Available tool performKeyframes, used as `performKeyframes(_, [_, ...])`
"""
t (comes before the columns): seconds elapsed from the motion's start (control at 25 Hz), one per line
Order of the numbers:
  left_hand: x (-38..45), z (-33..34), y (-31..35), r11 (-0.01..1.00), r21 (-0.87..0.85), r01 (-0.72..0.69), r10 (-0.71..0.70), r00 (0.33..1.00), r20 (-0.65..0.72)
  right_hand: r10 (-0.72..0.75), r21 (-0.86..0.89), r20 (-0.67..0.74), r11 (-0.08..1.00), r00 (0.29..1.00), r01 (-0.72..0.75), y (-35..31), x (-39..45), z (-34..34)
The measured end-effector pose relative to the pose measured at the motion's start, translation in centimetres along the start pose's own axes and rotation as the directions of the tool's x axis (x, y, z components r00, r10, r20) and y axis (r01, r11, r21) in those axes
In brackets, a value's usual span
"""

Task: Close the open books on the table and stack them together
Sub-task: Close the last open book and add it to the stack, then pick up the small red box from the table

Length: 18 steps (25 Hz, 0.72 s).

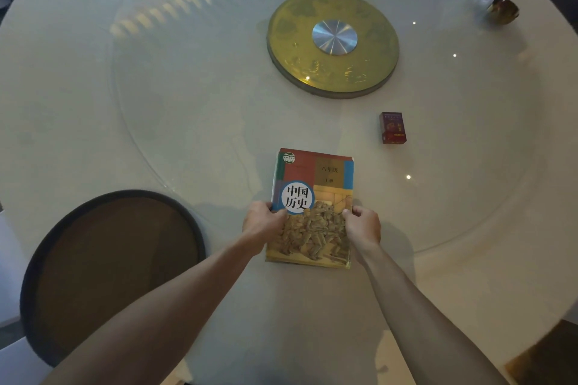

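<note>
Gripping a closed book point(312, 209) at lower centre of the frame, my left hand point(261, 223) and right hand point(362, 225) clench its side edges on the surface point(187, 134). It looks light, bendy, best held there.

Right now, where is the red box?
In the head view the red box stands on the table, right of centre, between the gold disc beyond it and the closed book held by both hands nearer the person.

Bare table point(194, 141) all around; red box point(393, 128) and gold disc point(333, 44) beyond.
</note>
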State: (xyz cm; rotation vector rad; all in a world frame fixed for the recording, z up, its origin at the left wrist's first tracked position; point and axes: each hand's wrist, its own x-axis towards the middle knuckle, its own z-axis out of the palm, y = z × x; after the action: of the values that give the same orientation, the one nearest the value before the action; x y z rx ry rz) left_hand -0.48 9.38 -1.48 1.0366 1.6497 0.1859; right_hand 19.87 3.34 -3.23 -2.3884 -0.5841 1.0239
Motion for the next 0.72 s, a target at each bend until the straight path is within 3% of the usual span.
performKeyframes(0.36, [1.1,2.2,2.2,0.999,-0.027,-0.047,0.049,0.997,0.064,-0.077,-0.125,-0.036,0.989,0.996,0.072,-1.0,2.7,-1.7])
performKeyframes(0.52, [1.6,2.4,2.9,0.998,0.056,-0.034,0.030,0.997,0.076,-0.055,-0.101,-0.020,0.993,0.998,0.053,-1.2,3.1,-2.1])
performKeyframes(0.6, [2.3,2.5,4.8,0.984,0.177,-0.024,0.020,0.999,0.026,-0.041,-0.124,-0.019,0.991,0.999,0.039,-1.8,3.8,-2.9])
performKeyframes(0.72, [4.1,2.8,9.4,0.927,0.325,-0.186,0.227,0.970,-0.093,-0.065,-0.109,-0.086,0.993,0.994,0.055,-3.9,6.4,-5.4])
